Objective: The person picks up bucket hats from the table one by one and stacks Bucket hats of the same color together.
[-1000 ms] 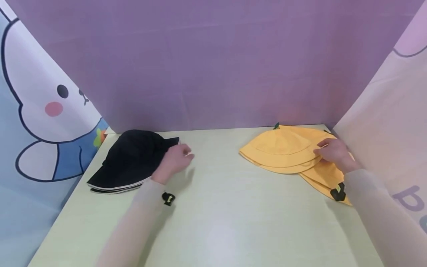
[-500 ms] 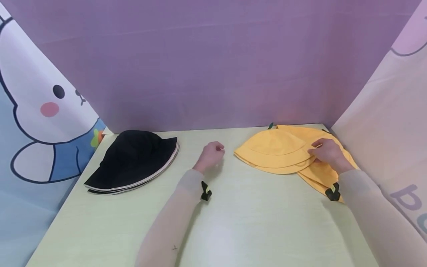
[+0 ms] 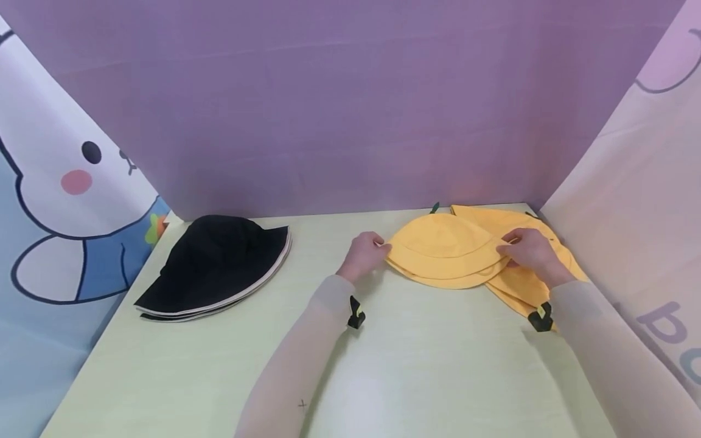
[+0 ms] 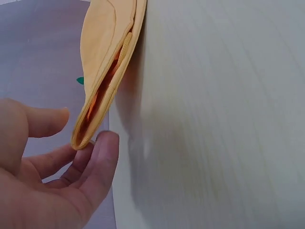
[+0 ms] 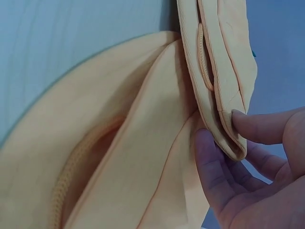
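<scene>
A folded yellow bucket hat with a small green leaf lies partly over another yellow hat at the right of the table. My right hand pinches the upper hat's right brim corner; in the right wrist view, the thumb lies on one side and the fingers behind and below. My left hand is at its left brim corner. In the left wrist view, the fingers touch the corner from below while the thumb stands apart from the cloth.
Black bucket hats with pale brim edges lie stacked at the left of the pale table. A purple backdrop rises behind, with printed cloths at the left and right.
My left hand has moved right, from beside the black hats to the yellow hat's left corner. The right hand keeps its hold on the right corner.
</scene>
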Demonstrator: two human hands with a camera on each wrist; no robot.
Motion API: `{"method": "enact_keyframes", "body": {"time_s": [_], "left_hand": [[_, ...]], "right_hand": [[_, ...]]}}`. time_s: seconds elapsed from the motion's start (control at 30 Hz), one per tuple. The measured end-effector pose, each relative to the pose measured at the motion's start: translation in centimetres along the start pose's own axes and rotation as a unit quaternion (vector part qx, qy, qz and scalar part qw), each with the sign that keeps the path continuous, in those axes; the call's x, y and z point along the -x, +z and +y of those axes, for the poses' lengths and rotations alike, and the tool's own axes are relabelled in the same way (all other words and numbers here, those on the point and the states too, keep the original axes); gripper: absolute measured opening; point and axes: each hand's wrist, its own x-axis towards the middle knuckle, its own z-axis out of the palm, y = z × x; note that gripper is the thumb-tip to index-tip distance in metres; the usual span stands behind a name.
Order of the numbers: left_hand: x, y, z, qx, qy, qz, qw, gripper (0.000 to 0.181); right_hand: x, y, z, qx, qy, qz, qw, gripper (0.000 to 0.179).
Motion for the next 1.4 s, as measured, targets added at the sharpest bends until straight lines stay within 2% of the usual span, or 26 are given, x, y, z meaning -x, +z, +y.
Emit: {"method": "enact_keyframes", "body": {"time_s": [0.2, 0.37, 0.53, 0.73, 0.87, 1.0, 1.2, 1.4], "left_hand": [[0.2, -0.8, -0.1, 0.003, -0.016, 0.024, 0.9996, 0.019], [0.5, -1.8, -0.6, 0.000, -0.025, 0.026, 0.9994, 0.019], [1.3, -3.7, -1.2, 0.007, -0.021, 0.015, 0.9996, 0.020], [2.3, -6.1, -2.9, 0.013, -0.042, 0.035, 0.9984, 0.023], [2.9, -7.8, -3.8, -0.010, -0.045, 0.033, 0.9984, 0.022], [3.8, -9.4, -4.5, -0.052, -0.034, 0.027, 0.9977, 0.020], [6.1, -11.8, -5.6, -0.105, -0.020, 0.028, 0.9939, 0.018], [8.3, -13.5, -6.6, -0.141, 0.007, 0.022, 0.9897, 0.015]], "right_hand": [[0.1, 0.5, -1.3, -0.001, -0.012, -0.015, 0.9998, 0.046], [-0.2, 1.1, -2.2, -0.001, -0.011, -0.022, 0.9997, 0.045], [-0.2, 2.0, -3.3, -0.010, -0.019, -0.028, 0.9994, 0.042], [0.2, 3.5, -5.3, -0.007, -0.044, -0.056, 0.9974, 0.035], [0.4, 4.4, -6.7, -0.005, -0.059, -0.072, 0.9957, 0.031], [0.5, 5.3, -7.8, 0.006, -0.071, -0.088, 0.9936, 0.027], [0.9, 7.1, -9.1, -0.006, -0.108, -0.117, 0.9872, 0.020], [1.9, 8.6, -10.3, -0.001, -0.115, -0.144, 0.9829, 0.016]]}}
